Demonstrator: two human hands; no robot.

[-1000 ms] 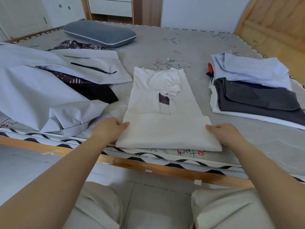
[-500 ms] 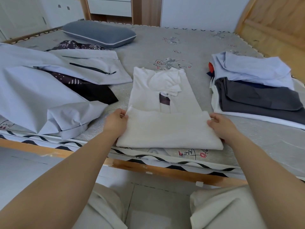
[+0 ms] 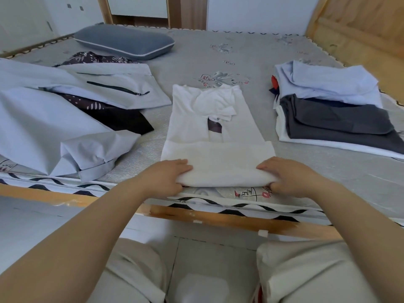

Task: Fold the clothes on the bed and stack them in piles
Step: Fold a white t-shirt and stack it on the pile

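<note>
A white shirt (image 3: 216, 132) lies lengthwise at the bed's near edge, its sides tucked in and its lower part doubled over itself. My left hand (image 3: 161, 179) grips the near left corner of that folded part. My right hand (image 3: 288, 178) grips the near right corner, thumb under the cloth. To the right a pile of folded clothes (image 3: 336, 114) holds a pale blue piece over dark grey ones on a white one. On the left sprawl unfolded clothes: a pale blue jacket (image 3: 50, 125) and a dark patterned garment (image 3: 118, 119).
A grey-blue pillow (image 3: 124, 41) rests at the far left of the grey mattress (image 3: 218, 53). The wooden headboard (image 3: 358, 33) rises on the right. The bed's wooden rail (image 3: 218, 219) runs in front of my knees, above a tiled floor.
Both hands slid from the far corners of the folded flap back to its near edge and closed on it, bunching the fold slightly.
</note>
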